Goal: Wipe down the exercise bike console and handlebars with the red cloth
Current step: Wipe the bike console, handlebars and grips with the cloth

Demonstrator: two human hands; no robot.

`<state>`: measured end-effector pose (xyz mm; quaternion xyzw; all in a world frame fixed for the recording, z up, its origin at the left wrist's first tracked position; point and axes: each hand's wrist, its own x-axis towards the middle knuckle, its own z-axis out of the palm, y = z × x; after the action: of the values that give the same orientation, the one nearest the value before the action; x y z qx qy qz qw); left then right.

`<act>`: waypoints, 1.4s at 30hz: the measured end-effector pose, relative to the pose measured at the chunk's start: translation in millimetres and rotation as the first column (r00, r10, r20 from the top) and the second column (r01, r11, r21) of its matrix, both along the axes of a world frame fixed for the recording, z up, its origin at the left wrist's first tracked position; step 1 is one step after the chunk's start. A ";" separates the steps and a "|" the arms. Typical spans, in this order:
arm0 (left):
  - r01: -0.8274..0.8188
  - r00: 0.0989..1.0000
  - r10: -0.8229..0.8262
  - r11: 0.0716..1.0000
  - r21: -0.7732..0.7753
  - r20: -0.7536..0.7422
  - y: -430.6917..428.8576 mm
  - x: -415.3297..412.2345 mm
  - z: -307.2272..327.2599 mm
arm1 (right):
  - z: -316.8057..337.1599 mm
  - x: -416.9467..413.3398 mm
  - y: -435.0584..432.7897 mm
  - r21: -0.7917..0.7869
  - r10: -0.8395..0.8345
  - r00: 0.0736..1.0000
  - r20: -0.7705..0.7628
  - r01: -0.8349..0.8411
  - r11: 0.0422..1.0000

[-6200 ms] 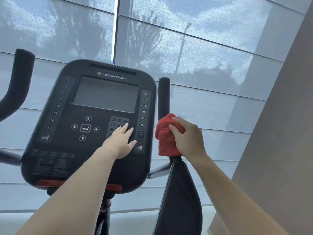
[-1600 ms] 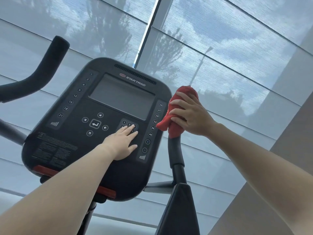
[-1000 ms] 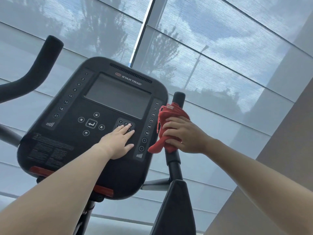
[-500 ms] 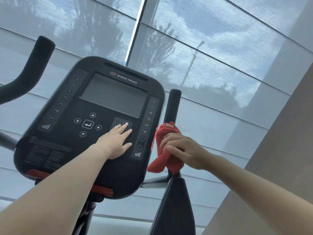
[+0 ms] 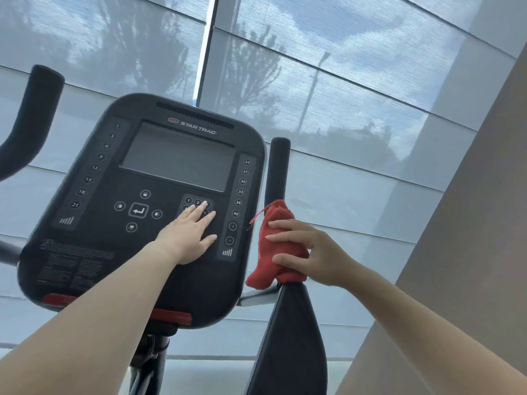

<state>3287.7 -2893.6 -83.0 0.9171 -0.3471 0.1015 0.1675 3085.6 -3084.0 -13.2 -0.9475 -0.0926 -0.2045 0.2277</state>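
The black bike console (image 5: 119,252) fills the middle left, its dark screen above a keypad. My left hand (image 5: 189,233) lies flat on the keypad, fingers spread, holding nothing. The right handlebar (image 5: 278,169) stands upright just right of the console. My right hand (image 5: 310,252) wraps the red cloth (image 5: 278,220) around the lower part of that bar, just above the wide black pad (image 5: 291,337). The bar's top end shows bare above the cloth. The left handlebar (image 5: 31,115) curves up at the far left.
Behind the bike is a large window with grey mesh blinds (image 5: 356,95). A beige wall (image 5: 470,223) slants along the right side, close to my right arm. The console's post (image 5: 148,363) drops below.
My right hand slid the red cloth down the right handlebar from its top end to its base. My left hand stayed on the keypad.
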 end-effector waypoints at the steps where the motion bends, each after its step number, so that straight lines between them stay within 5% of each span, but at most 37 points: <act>1: 0.001 1.000 -0.001 1.000 -0.001 0.000 -0.4 0.2 -0.4 | -1.0 -0.8 0.7 -0.020 -0.004 1.000 0.006 0.005 1.000; 9: 0.003 1.000 -0.003 1.000 0.006 -0.007 -1.4 1.9 -0.5 | 3.5 14.5 19.4 0.034 -0.230 0.960 0.157 0.227 0.973; 12: 0.011 0.998 -0.012 1.000 -0.006 -0.058 -4.4 -0.9 3.5 | 0.6 3.8 16.3 0.069 -0.175 0.978 0.115 0.168 0.983; 17: 0.136 0.982 -0.168 0.946 -0.295 -0.085 -12.8 -27.1 37.5 | -1.2 -17.8 1.3 0.423 -0.059 0.998 0.034 0.039 0.905; 22: 0.302 0.943 -0.328 0.761 -0.575 0.060 -22.5 -84.9 84.9 | -16.9 -31.3 -10.0 0.752 0.023 1.000 0.011 -0.023 0.658; 27: 0.444 0.882 -0.470 0.808 -0.388 0.030 -39.1 -133.6 77.6 | -21.4 -38.7 -29.5 0.871 0.094 0.995 -0.023 -0.026 0.491; 32: 0.428 0.903 -0.407 0.875 -0.224 0.137 -50.2 -143.3 58.7 | -35.7 -35.8 -41.7 0.817 0.185 0.975 -0.122 -0.007 0.577; 42: 0.238 0.968 -0.218 0.954 -0.182 0.123 -76.9 -133.9 61.5 | -41.5 7.2 -59.1 0.850 0.240 0.970 -0.027 -0.104 0.516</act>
<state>3153.8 -2970.5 -21.6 0.8437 -0.4471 0.1615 0.2493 3092.8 -3143.1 -54.7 -0.7177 -0.0598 -0.1328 0.6809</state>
